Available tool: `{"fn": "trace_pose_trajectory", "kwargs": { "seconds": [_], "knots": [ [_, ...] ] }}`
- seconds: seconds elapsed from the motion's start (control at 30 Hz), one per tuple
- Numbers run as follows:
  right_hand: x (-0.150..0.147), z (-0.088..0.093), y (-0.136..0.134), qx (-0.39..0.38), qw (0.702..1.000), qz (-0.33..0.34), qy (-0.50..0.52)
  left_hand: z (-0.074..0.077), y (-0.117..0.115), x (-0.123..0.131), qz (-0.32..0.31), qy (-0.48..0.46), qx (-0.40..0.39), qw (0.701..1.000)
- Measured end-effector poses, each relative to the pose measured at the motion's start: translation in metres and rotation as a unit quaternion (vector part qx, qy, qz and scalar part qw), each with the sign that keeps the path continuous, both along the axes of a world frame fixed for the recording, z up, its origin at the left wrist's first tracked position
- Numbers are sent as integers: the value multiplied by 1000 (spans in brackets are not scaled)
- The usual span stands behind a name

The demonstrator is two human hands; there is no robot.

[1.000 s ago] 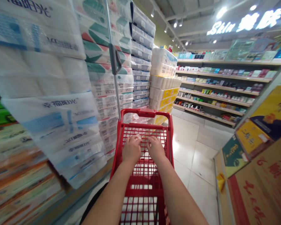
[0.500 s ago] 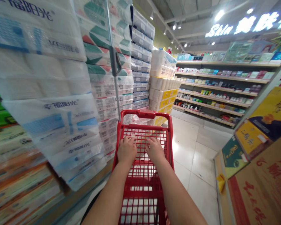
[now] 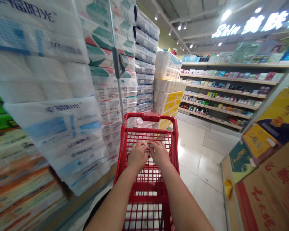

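A red shopping cart [image 3: 176, 150] with a plastic grid stands in front of me, its rounded handle-like bar [image 3: 148, 117] at the far end. My left hand [image 3: 138, 155] hovers over the grid, its fingers loosely bent and pointing inward. Close beside it, my right hand [image 3: 160, 154] has its fingers slightly spread and curved. The fingertips of both hands nearly meet above the middle of the cart; whether they touch I cannot tell. I see nothing held in either hand.
Tall stacks of wrapped tissue packs [image 3: 62, 128] line the left, with a metal pole [image 3: 115, 61] before them. Cartons [image 3: 267, 179] are piled at the right. Shelves of small boxed goods [image 3: 221, 77] stand at the back, beyond the tiled floor [image 3: 195, 154].
My left hand has shifted right across the grid, bringing its fingertips close to my right hand. My right hand has barely moved, and the cart stays in place.
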State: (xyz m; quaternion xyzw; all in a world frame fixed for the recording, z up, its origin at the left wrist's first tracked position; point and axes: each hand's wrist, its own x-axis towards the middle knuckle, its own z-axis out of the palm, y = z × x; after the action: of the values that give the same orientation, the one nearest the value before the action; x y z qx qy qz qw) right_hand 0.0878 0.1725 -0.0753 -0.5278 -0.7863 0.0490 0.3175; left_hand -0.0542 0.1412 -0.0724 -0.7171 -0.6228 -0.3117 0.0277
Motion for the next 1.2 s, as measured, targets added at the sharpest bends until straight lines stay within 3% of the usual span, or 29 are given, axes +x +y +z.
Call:
{"fn": "trace_pose_trajectory", "kwargs": {
  "seconds": [0.07, 0.2, 0.4, 0.47, 0.57, 0.6, 0.77, 0.97, 1.13, 1.2],
  "knots": [
    [0, -1, 1, -2, 1000, 0, 4, 1, 0, 1, 4, -3, -4, 1000],
    [1, -1, 1, -7, 1000, 3, 5, 5, 1, -4, 126, -31, 7, 992],
    [1, 0, 1, -11, 1000, 3, 7, 5, 1, -3, -22, -57, -67, 996],
    [1, 0, 1, -13, 1000, 1, 10, 7, 0, -6, 7, -58, -76, 995],
    [0, -1, 1, -13, 1000, -1, 13, 10, -1, -10, 97, -42, -49, 993],
    [0, -1, 1, -13, 1000, 0, 13, 11, -2, -10, 98, -33, -43, 994],
    [0, -4, 4, -9, 1000, 3, 19, 9, -5, -2, -58, 24, -56, 996],
    [1, -3, 4, -8, 1000, 3, 13, 8, -3, -2, 71, -9, -29, 997],
    [2, -3, 4, -9, 1000, 8, 18, 12, -5, -4, -80, -7, -89, 993],
    [2, -3, 4, -7, 1000, 8, 18, 13, -4, -8, -35, -15, -86, 996]
  ]
}}
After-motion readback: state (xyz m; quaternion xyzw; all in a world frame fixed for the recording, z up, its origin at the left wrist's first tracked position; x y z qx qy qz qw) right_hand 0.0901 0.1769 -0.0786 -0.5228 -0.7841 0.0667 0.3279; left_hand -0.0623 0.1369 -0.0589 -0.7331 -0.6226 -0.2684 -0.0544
